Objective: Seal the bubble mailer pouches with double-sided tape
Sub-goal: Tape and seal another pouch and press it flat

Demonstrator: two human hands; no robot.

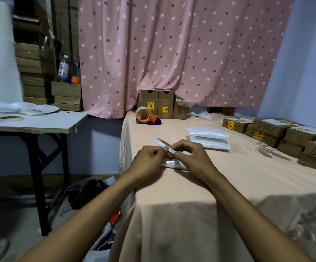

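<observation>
**Head view: tape roll held over a pouch on the bed**

Head view shows both hands closed in pinches on a white roll of double-sided tape (165,145), held tilted just above a bubble mailer pouch (174,164) that lies on the peach-covered bed (229,186) directly under the hands. The left hand (147,160) appears to pinch the free end of the tape, while the right hand (191,157) grips the roll itself.

The step in hand is judged to be the drawing out of a strip. It would be done well if the strip were pulled straight, laid along the pouch's open flap edge, and pressed flat without creases before being torn.

Two more pouches (209,138) are stacked beyond the right hand, and a packing-tape dispenser (146,116) stands further off beyond the left hand.

Much of the pouch is hidden beneath the hands, so its flap cannot be made out. Whether tape has been peeled free cannot be told.
</observation>
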